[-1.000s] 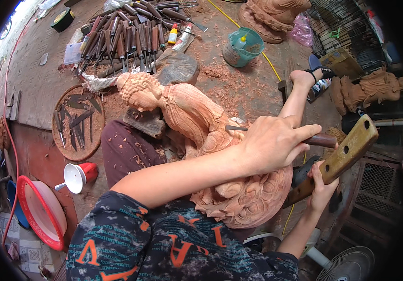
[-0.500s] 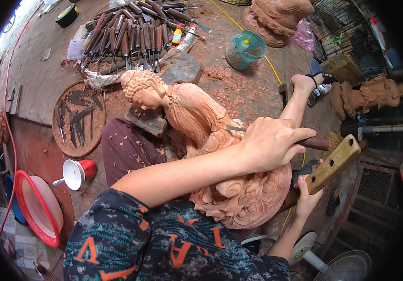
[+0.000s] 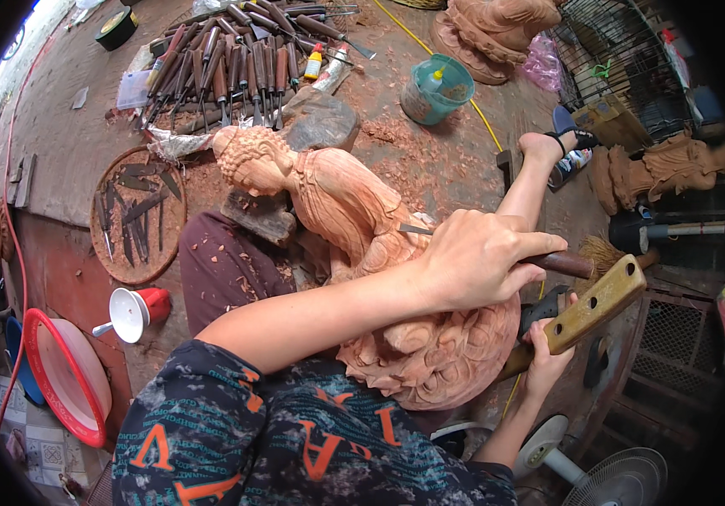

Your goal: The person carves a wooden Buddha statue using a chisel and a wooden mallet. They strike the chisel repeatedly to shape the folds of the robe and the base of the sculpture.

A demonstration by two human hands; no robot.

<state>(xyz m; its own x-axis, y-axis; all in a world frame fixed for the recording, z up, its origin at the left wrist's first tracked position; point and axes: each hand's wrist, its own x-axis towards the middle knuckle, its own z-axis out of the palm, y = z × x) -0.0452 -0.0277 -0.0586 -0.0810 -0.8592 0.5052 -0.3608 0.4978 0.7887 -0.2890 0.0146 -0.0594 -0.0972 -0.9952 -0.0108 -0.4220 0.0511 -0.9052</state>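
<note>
Carved wooden statue [image 3: 350, 190] of a robed figure lies tilted across the person's legs [image 3: 226, 263], its curled hair, robe folds and petalled base already shaped, though the faceted surfaces look still to be refined. Left hand [image 3: 476, 257] curls its fingers around a chisel [image 3: 568, 263], index stretched along the handle, blade at the statue's waist; the right hand [image 3: 545, 358] wraps its fingers around a holed wooden mallet [image 3: 577, 324]. Left forearm [image 3: 320, 319] hides some carving; beyond are heaped chisels [image 3: 236, 76], a round tray of blades [image 3: 139, 277], a green bucket [image 3: 420, 103] and shavings [image 3: 396, 131].
</note>
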